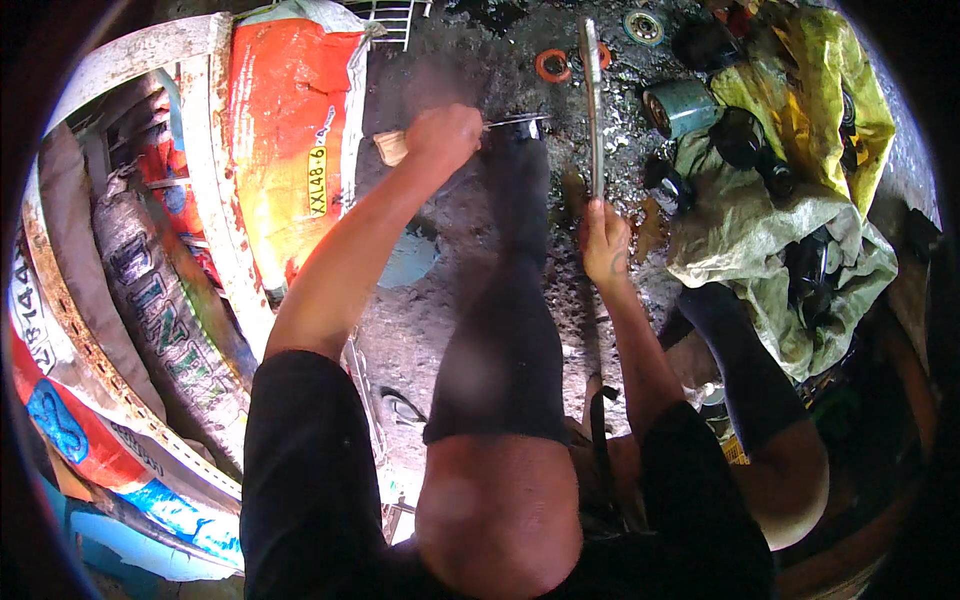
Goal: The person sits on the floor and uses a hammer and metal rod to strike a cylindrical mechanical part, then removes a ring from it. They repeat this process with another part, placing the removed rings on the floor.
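Note:
My left hand (444, 136) is closed around a tool with a pale wooden handle (390, 148) poking out on its left; a thin metal shaft (510, 122) extends to its right, over the end of my dark-clad outstretched leg (500, 330). My fist hides how handle and shaft join. My right hand (605, 242) grips a long metal bar (590, 100) upright in the picture, its far end near the top edge. Two orange rings (553, 65) lie beside the bar, and a wheel-like disc (643, 27) is at its upper right.
Rusty white metal frames (215, 90) and printed sacks (290, 150) fill the left. At right are a grey-blue cylinder (680, 105), dark parts (738, 140), yellow sacking (850, 110) and a pale sack (780, 290). The dark, gritty floor (460, 60) holds scattered debris.

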